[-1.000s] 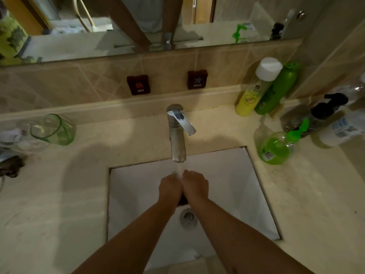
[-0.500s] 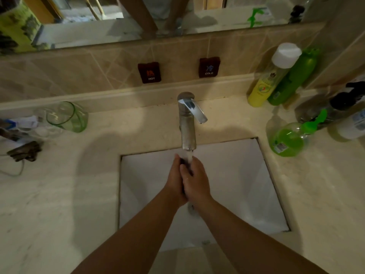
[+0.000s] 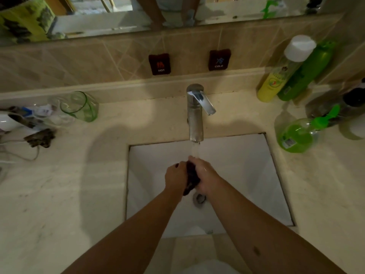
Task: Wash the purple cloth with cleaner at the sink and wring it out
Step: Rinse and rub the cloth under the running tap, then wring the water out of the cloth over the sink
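Over the white sink (image 3: pixel 246 175), my left hand (image 3: pixel 174 177) and my right hand (image 3: pixel 205 174) press a bunched dark purple cloth (image 3: pixel 191 177) between them. Both hands are closed on it. Water runs from the chrome faucet (image 3: pixel 195 115) onto my right hand's fingers and the top of the cloth. Most of the cloth is hidden by the palms. A round green cleaner bottle (image 3: pixel 296 135) with a green pump stands on the counter at the sink's right corner.
A yellow bottle (image 3: pixel 276 76) and a green bottle (image 3: pixel 308 72) lean against the back wall at the right, with darker bottles (image 3: pixel 335 107) beside them. A green glass (image 3: pixel 81 107) and small clutter (image 3: pixel 39 135) sit on the left counter. The drain (image 3: pixel 199 198) lies below my hands.
My hands have rubbed the cloth under the stream: they rose to the spout, then dropped slightly and parted, so more dark cloth shows between them. The view has shifted.
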